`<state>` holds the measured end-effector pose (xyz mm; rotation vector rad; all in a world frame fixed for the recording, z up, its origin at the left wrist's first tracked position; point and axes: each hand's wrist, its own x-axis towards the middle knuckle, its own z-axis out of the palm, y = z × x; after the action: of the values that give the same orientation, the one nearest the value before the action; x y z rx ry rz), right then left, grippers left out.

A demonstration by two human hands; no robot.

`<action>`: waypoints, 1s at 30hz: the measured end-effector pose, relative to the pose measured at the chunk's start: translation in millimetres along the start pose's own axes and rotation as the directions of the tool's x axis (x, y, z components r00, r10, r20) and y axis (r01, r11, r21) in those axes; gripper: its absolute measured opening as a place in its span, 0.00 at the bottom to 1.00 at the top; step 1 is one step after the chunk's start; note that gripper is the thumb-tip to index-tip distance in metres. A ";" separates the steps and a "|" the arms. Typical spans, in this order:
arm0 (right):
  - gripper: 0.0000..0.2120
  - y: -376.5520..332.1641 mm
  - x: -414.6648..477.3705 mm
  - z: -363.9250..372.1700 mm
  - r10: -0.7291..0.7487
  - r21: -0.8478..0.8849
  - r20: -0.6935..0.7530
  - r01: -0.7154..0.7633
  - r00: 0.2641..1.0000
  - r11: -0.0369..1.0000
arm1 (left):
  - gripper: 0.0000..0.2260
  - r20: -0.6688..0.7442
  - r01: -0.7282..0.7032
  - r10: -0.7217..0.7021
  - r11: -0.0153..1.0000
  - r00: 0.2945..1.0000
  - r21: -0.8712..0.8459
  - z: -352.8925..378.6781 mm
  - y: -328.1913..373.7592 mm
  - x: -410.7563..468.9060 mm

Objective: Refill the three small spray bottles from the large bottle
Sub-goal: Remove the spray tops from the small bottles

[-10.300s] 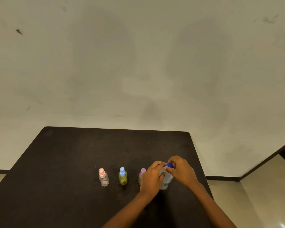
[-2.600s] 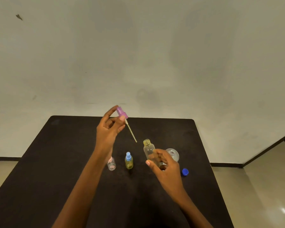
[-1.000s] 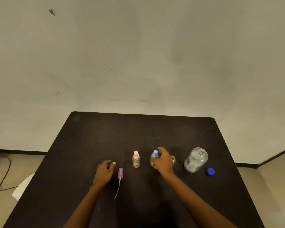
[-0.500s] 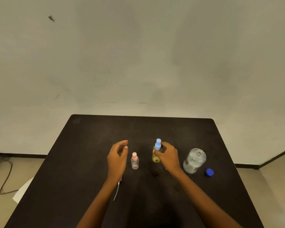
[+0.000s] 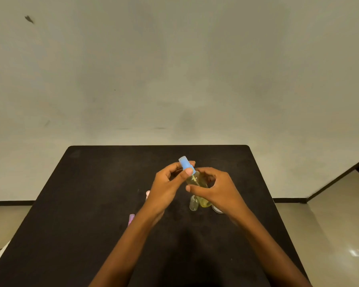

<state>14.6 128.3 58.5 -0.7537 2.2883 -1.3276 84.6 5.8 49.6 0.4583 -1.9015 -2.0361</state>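
Right hand [image 5: 218, 190] grasps the yellow bottle [image 5: 196, 182]; left hand [image 5: 164, 188], at its 9 o'clock, pinches the blue cap [image 5: 186, 163]. Probably light, slick plastic: hold the body, twist the cap.

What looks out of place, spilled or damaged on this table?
No spill or damage shows. Only the purple spray head lies loose on the table, apart from the small uncapped bottle standing by the right hand. The left hand and right hand hold the blue-capped bottle tilted, off the table.
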 end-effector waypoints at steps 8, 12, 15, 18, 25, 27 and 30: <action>0.11 -0.3 -8.4 -18.5 -0.049 -0.009 0.013 0.050 0.999 0.999 | 0.09 -0.027 -0.037 0.036 0.999 0.999 -0.038 20.2 10.0 -2.1; 0.13 4.5 -9.6 -22.9 -0.072 -0.015 -0.022 0.072 0.997 0.997 | 0.10 -0.075 -0.045 0.043 0.999 0.996 -0.018 28.9 10.5 -0.4; 0.14 9.1 -9.7 -24.8 -0.097 -0.027 -0.046 0.095 0.994 0.995 | 0.10 -0.098 -0.045 0.042 0.999 0.994 -0.021 34.4 10.2 0.4; 0.17 12.8 -10.1 -24.5 -0.108 -0.041 -0.067 0.105 0.992 0.994 | 0.10 -0.113 -0.042 0.040 0.999 0.993 -0.015 39.2 8.7 0.6; 0.19 19.5 -12.3 -22.7 -0.098 -0.086 -0.132 0.087 0.986 0.992 | 0.06 -0.160 -0.010 0.007 1.000 0.987 -0.017 48.7 2.5 2.8; 0.20 19.9 -13.4 -21.1 -0.092 -0.104 -0.157 0.076 0.983 0.992 | 0.07 -0.171 0.000 -0.003 1.000 0.985 -0.020 50.9 1.3 2.9; 0.19 18.4 -13.8 -18.0 -0.111 -0.154 -0.202 0.080 0.973 0.985 | 0.06 -0.217 -0.004 -0.008 0.999 0.976 -0.053 53.1 1.4 2.6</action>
<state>10.4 156.4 51.8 -0.8149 2.5681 -1.3508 59.0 52.2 54.3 0.6411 -1.7139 -1.9435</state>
